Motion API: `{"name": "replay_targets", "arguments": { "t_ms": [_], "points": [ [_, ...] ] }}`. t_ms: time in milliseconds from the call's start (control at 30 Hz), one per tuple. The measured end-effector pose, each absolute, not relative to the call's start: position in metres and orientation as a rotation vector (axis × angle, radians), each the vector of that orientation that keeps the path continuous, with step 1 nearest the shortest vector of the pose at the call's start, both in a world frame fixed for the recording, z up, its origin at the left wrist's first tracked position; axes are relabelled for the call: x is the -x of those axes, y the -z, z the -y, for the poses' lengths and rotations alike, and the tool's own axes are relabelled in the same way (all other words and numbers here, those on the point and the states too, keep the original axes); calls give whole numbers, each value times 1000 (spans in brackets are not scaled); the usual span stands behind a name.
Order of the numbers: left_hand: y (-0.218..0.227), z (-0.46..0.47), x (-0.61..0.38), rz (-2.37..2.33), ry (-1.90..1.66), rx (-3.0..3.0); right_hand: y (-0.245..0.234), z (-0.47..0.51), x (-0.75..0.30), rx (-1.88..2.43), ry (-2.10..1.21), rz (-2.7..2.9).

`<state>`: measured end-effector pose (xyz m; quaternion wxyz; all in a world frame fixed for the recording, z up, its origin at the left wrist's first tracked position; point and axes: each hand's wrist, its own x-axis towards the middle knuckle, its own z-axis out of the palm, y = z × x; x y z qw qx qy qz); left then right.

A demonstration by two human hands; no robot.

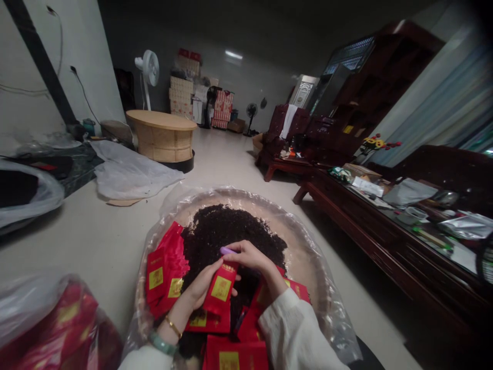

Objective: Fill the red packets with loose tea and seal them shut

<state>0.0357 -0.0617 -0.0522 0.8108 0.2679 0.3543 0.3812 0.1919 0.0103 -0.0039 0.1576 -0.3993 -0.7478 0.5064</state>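
My left hand [201,285] is closed around a red packet [222,291] with a yellow label, its fingertips showing past the packet's right edge. At the packet's top edge my right hand [248,255] pinches a small purple object [227,251], mostly covered by the fingers, so its kind is unclear. Both hands are over a heap of dark, dry tea leaves [219,223] in a round, shallow basket [304,252] lined with clear plastic. Red packets [156,277] lie at the basket's left side, and more packets [234,354] lie below my hands and under my right forearm.
At lower left is a clear bag [69,329] of red packets. Further left stands another plastic-lined container [50,190] with dark contents. A plastic sheet [131,169] lies on the floor before a round wooden table [162,133]. A long, cluttered dark table [370,231] runs along the right.
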Motion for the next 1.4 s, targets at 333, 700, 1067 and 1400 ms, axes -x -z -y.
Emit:
{"name": "replay_targets", "arguments": {
  "t_ms": [333,700,1067,1400],
  "points": [
    [47,61,-34,-761,-722,-483,4,-10,-190,1148,-1404,2128],
    [54,62,-37,-857,-759,-582,11,-12,-197,1211,-1307,2066],
    [59,64,-31,-789,-522,-598,31,-24,-233,1662,-877,2110],
    [23,93,-19,-915,-367,-955,-18,51,-194,831,-1037,2486]
  ]
}}
